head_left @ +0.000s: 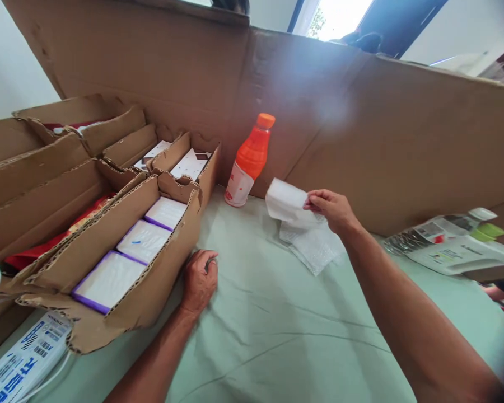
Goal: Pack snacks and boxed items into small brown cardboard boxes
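Observation:
My right hand [331,209] pinches a white paper-like sheet [286,202] and holds it just above a clear bubble-wrap bag [315,246] that lies on the pale green cloth [269,324]. My left hand [199,280] rests curled on the cloth, against the side of a torn cardboard tray [159,263]. Its fingers are closed; a small dark thing may sit between them, too small to name. The tray holds three white flat packs with purple edges [141,240].
An orange bottle [249,161] stands by the tall cardboard wall [361,129] at the back. More cardboard trays [46,168] with white and red items fill the left. Printed packets [453,246] lie at the right, a blue-lettered packet [23,358] at lower left.

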Demonstrator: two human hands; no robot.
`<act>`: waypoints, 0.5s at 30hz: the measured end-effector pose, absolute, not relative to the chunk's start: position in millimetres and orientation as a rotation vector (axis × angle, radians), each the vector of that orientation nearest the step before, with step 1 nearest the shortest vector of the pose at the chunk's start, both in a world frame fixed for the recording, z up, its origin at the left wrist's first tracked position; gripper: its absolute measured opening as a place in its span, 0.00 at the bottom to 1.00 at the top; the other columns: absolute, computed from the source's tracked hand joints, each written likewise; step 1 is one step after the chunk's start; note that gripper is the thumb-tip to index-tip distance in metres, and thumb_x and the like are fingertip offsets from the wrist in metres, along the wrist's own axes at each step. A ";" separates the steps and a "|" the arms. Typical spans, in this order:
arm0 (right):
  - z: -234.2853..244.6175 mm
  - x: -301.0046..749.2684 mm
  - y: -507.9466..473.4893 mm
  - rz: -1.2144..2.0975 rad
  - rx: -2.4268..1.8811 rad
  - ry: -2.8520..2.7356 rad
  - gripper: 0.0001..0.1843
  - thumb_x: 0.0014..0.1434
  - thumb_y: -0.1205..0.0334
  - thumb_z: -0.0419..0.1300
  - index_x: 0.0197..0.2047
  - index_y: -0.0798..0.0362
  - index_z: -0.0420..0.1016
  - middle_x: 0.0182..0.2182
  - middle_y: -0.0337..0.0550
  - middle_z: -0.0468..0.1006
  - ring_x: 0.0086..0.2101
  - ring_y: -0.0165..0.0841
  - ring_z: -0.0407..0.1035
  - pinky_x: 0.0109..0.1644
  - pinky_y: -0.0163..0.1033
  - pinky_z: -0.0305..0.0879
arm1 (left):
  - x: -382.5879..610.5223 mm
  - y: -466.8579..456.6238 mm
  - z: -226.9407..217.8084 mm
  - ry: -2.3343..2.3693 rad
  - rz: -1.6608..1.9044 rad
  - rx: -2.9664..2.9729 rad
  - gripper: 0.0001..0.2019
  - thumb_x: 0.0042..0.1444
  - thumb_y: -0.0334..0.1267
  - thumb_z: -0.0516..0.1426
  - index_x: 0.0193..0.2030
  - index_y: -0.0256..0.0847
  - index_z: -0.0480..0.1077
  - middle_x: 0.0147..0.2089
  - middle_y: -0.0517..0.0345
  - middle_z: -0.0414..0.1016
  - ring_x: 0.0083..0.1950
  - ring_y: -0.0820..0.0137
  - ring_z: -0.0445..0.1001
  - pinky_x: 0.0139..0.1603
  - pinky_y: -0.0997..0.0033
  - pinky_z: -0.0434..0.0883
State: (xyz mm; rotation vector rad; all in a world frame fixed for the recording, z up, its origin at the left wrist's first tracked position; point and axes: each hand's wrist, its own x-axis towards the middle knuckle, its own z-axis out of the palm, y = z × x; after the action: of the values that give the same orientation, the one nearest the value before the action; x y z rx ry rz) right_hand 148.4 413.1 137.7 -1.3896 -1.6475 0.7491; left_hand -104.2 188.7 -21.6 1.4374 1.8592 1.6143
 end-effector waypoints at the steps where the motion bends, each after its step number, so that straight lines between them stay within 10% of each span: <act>1: 135.6 153.3 412.3 0.740 -1.413 -1.642 0.09 0.47 0.57 0.67 0.28 0.46 0.70 0.22 0.39 0.74 0.23 0.34 0.69 0.30 0.41 0.63 | -104.1 188.7 -21.4 1.865 1.612 1.440 0.13 0.55 0.27 0.51 0.39 0.40 0.75 0.39 0.52 0.80 0.43 0.64 0.78 0.46 0.64 0.73; 15: 234.1 -157.1 289.2 0.414 -0.307 -2.673 0.14 0.62 0.65 0.55 0.46 0.52 0.81 0.41 0.41 0.83 0.40 0.33 0.75 0.45 0.38 0.67 | -104.5 197.3 -21.9 1.890 1.618 1.414 0.14 0.50 0.21 0.52 0.37 0.39 0.74 0.38 0.51 0.79 0.43 0.63 0.76 0.48 0.63 0.73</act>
State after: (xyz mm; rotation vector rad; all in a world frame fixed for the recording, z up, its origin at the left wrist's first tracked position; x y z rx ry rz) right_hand -157.1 289.2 234.1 -0.3071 -2.6734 0.4142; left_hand -104.5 197.3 -21.9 1.4140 1.8899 1.6176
